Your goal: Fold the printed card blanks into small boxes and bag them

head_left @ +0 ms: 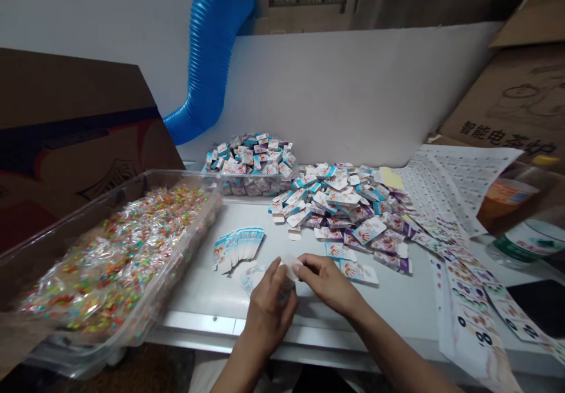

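Note:
My left hand is closed around small white pieces with a rounded top edge, perhaps a stack of thin cards; their lower part is hidden by the fingers. From the right, my right hand pinches the edge of the same white pieces between thumb and finger. Just left of my hands, a few loose white-and-blue cards lie on the table. Behind those is a fanned row of flat blue-and-white cartons. Two small blue-and-white boxes lie flat beyond my right hand.
A clear plastic tub of small wrapped colourful pieces stands at left. A heap of small boxes and a filled clear bin sit at the back. Printed sheets, a dark phone-like slab and a plastic bottle are at right.

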### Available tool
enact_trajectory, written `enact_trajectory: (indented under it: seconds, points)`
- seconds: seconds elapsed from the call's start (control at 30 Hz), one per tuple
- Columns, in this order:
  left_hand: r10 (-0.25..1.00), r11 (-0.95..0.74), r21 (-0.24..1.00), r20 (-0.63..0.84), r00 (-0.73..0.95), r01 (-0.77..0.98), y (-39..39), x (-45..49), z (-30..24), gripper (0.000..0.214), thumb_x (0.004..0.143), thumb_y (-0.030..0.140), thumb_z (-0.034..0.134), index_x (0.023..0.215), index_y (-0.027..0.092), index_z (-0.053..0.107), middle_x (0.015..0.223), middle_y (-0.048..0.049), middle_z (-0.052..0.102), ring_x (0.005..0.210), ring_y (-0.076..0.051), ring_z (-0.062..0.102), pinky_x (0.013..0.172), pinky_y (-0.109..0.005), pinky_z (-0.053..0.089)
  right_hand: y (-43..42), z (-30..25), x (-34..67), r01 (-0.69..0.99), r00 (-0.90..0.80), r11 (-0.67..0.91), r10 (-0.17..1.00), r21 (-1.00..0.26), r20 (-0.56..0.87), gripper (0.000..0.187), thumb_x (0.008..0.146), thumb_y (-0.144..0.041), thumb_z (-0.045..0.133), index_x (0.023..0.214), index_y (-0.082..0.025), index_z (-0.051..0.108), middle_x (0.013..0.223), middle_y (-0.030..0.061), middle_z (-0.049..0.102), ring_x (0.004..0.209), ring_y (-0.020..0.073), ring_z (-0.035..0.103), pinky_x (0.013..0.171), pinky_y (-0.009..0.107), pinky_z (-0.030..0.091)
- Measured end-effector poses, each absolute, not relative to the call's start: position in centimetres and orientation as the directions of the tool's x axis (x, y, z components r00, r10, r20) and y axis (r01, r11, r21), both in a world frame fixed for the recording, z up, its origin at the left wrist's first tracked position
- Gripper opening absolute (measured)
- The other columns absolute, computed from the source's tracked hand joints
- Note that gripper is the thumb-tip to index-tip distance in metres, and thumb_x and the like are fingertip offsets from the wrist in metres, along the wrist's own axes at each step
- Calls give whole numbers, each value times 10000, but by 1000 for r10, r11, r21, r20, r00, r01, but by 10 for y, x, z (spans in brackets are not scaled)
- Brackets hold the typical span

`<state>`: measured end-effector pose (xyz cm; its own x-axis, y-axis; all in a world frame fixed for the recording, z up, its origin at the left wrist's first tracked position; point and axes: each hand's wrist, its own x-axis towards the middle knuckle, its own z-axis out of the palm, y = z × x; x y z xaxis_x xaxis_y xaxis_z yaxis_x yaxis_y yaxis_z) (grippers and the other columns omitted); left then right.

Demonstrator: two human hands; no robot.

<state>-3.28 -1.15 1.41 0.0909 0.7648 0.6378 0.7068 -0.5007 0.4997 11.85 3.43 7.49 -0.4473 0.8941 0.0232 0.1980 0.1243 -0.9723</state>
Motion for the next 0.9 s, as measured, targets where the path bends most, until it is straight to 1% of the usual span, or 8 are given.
enact_trajectory:
  seconds: [0.13,0.23,0.3,0.37,0.47,0.67,0.8,0.9]
  points:
    - [818,-415,636,574,-39,650,-9,-30,22,382,786,166,502,1155,198,411,1059,-88,600,950,-196,605,803,-338,515,26,71,117,4,-487,37,873,-999,30,262,819,-373,542,962,-184,654,861,23,647,862,172,567,802,281,424]
    - [791,-466,591,611,11,659,-9,-30,23,418,796,145,488,1196,198,381,1166,-118,542,1065,-218,543,871,-384,480,19,60,110,-83,-434,-45,901,-996,-4,302,816,-360,550,1044,-177,628,888,37,647,830,172,584,766,286,455]
    - [768,-504,530,637,72,682,-11,-31,20,449,800,116,471,1228,197,361,1232,-136,496,1113,-228,503,898,-407,459,15,55,105,-22,-357,-11,934,-1000,-2,308,839,-345,517,1075,-176,620,903,47,651,830,181,591,761,300,470]
    - [768,-510,504,632,105,697,-13,-32,17,474,806,106,461,1257,197,345,1250,-143,480,1105,-226,502,898,-411,456,10,53,101,113,-268,135,958,-984,101,317,856,-335,494,1115,-195,612,996,62,646,933,204,577,849,337,452]
    - [802,-471,550,592,76,690,-16,-32,14,535,813,139,477,1312,161,286,1238,-157,482,1098,-226,506,893,-398,461,5,55,100,268,-249,323,933,-908,259,340,890,-332,441,1182,-226,581,1143,74,606,1084,210,523,973,365,381]
    - [778,-487,530,625,69,694,-14,-30,10,546,819,121,458,1329,128,262,1249,-162,463,1172,-225,449,954,-400,423,6,57,103,333,-225,194,967,-923,122,363,885,-357,448,1181,-201,591,1129,80,635,1086,219,555,975,377,396]
    - [774,-518,532,625,102,670,-14,-33,6,519,827,100,439,1315,135,266,1286,-169,430,1198,-219,424,956,-391,426,9,63,107,398,-268,229,955,-888,126,347,879,-327,449,1172,-218,599,1111,72,648,1057,226,575,956,383,409]
    - [766,-553,521,625,150,650,-14,-35,4,525,831,100,438,1320,132,249,1320,-181,396,1223,-223,398,952,-389,433,11,71,111,433,-383,293,916,-852,120,341,895,-270,403,1173,-241,597,1122,51,645,1031,211,590,928,353,429]
